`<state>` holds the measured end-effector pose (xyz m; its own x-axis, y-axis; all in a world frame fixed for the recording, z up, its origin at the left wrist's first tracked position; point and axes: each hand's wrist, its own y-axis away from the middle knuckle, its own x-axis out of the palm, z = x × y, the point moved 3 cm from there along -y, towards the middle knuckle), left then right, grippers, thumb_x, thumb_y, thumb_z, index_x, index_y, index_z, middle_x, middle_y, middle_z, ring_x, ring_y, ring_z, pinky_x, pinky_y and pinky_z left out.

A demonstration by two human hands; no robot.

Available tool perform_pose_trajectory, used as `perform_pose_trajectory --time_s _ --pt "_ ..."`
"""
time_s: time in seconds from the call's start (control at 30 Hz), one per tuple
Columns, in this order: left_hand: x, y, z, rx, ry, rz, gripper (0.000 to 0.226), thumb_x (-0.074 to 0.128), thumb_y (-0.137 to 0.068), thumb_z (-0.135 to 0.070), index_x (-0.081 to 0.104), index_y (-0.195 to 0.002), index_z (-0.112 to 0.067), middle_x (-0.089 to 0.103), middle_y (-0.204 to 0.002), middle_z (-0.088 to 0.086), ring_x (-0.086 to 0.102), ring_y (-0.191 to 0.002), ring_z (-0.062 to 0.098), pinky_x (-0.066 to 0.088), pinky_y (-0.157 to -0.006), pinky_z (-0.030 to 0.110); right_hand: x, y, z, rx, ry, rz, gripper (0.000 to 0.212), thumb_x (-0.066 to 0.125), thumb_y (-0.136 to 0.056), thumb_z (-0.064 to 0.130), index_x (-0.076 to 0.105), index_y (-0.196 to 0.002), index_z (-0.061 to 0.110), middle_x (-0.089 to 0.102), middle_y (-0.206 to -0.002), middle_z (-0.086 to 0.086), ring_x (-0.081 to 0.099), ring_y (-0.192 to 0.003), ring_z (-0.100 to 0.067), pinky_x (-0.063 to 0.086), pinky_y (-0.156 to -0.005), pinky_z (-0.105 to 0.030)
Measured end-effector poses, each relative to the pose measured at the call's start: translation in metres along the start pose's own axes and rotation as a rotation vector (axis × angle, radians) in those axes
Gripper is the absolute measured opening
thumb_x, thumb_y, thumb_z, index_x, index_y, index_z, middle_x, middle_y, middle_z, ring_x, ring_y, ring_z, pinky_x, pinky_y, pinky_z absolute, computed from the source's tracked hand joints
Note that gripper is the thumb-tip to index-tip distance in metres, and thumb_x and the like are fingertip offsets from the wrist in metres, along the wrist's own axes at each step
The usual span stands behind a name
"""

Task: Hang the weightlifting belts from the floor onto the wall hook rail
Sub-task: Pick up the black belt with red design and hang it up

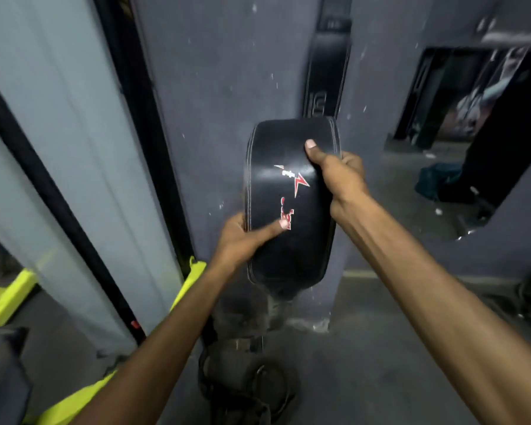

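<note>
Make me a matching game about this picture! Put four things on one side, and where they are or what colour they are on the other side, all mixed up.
Things:
1. belt with the red logo
2. all-black belt
3. dark pile of straps
4. machine frame

Matches:
a. lying on the floor
b. bright yellow-green
c. held by the left hand and the right hand
d. hanging on the grey wall

Pairs: 1-c, 2-d, 3-a, 4-b.

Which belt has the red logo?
The black belt gripped by the left hand and right hand; the hanging belt above shows no red.
</note>
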<state>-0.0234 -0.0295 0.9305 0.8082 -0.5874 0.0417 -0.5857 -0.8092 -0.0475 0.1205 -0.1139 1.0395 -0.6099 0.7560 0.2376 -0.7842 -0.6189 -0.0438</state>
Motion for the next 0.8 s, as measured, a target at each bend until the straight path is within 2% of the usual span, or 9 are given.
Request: perform_pose_trajectory --time_s 0.13,0.27,0.37,0.47,0.5,0.6,0.67,0.73,0.8 --pt "-0.004 0.061 -0.04 0.07 -0.095 0.036 0.026 0.089 -0.071 -0.016 0.078 -0.095 -0.018 0.08 -0.098 0.001 0.075 -0.091 0.013 0.059 -0.083 0.027 0.013 0.049 0.127 -0.118 -0.06 -0.043 0.038 0.084 -0.083 0.027 0.049 -0.093 0.017 0.07 -0.082 -0.002 0.064 -0.053 -0.009 0.051 -0.044 -0.02" --pt "-0.012 0.095 -0.088 0.158 -0.192 0.168 0.034 0.089 -0.07 -0.016 0.079 -0.101 -0.011 0.079 -0.102 0.003 0.074 -0.1 0.02 0.059 -0.09 0.034 0.018 0.088 0.214 -0.279 -0.12 -0.006 0.031 0.084 -0.083 0.025 0.057 -0.092 0.013 0.076 -0.089 -0.009 0.066 -0.05 -0.009 0.05 -0.045 -0.02" --pt "-0.015 0.114 -0.161 0.257 -0.157 0.277 0.049 0.091 -0.068 -0.024 0.073 -0.112 -0.01 0.078 -0.109 0.002 0.072 -0.107 0.023 0.057 -0.088 0.027 0.02 0.108 0.255 -0.37 -0.134 0.032 0.029 0.083 -0.084 0.024 0.056 -0.076 0.018 0.072 -0.079 -0.006 0.064 -0.049 -0.009 0.048 -0.046 -0.02" --pt "-0.009 0.118 -0.261 0.367 0.044 0.287 0.069 0.077 -0.072 -0.044 0.063 -0.118 0.006 0.068 -0.12 0.017 0.063 -0.113 0.03 0.049 -0.104 0.044 0.02 0.123 0.283 -0.429 -0.116 0.065 0.032 0.081 -0.086 0.023 0.055 -0.068 0.02 0.069 -0.074 -0.003 0.063 -0.05 -0.008 0.049 -0.048 -0.019" --pt "-0.004 0.119 -0.294 0.408 0.059 0.282 0.069 0.074 -0.075 -0.047 0.061 -0.119 0.005 0.064 -0.122 0.019 0.06 -0.114 0.032 0.044 -0.109 0.047 0.02 0.127 0.29 -0.448 -0.112 0.083 0.034 0.08 -0.087 0.022 0.056 -0.064 0.019 0.069 -0.071 -0.002 0.062 -0.049 -0.008 0.048 -0.047 -0.018" --pt "0.013 0.124 -0.379 0.455 0.067 0.227 0.064 0.075 -0.081 -0.046 0.067 -0.118 0.006 0.069 -0.121 0.022 0.066 -0.11 0.034 0.049 -0.105 0.048 0.02 0.144 0.304 -0.47 -0.097 0.143 0.036 0.079 -0.088 0.022 0.056 -0.061 0.018 0.069 -0.065 0.0 0.064 -0.048 -0.009 0.048 -0.046 -0.018" --pt "0.021 0.13 -0.412 0.461 0.112 0.165 0.06 0.082 -0.076 -0.033 0.067 -0.116 0.009 0.07 -0.117 0.027 0.068 -0.101 0.036 0.05 -0.101 0.054 0.017 0.155 0.315 -0.491 -0.061 0.168 0.028 0.08 -0.087 0.026 0.061 -0.068 0.018 0.073 -0.068 0.0 0.068 -0.054 -0.011 0.052 -0.051 -0.022" --pt "0.028 0.136 -0.428 0.476 0.15 0.114 0.055 0.083 -0.074 -0.02 0.066 -0.116 0.011 0.071 -0.111 0.027 0.07 -0.094 0.035 0.053 -0.096 0.056 0.009 0.162 0.325 -0.517 -0.028 0.224 0.015 0.081 -0.085 0.024 0.072 -0.084 0.012 0.079 -0.08 -0.006 0.075 -0.067 -0.016 0.057 -0.061 -0.027" --pt "0.035 0.141 -0.437 0.506 0.171 0.082 0.04 0.08 -0.077 -0.011 0.067 -0.112 0.004 0.071 -0.102 0.026 0.071 -0.083 0.032 0.058 -0.087 0.053 -0.004 0.169 0.326 -0.551 0.0 0.298 0.029 0.083 -0.082 0.015 0.073 -0.106 0.003 0.081 -0.096 -0.01 0.078 -0.082 -0.02 0.061 -0.071 -0.03"
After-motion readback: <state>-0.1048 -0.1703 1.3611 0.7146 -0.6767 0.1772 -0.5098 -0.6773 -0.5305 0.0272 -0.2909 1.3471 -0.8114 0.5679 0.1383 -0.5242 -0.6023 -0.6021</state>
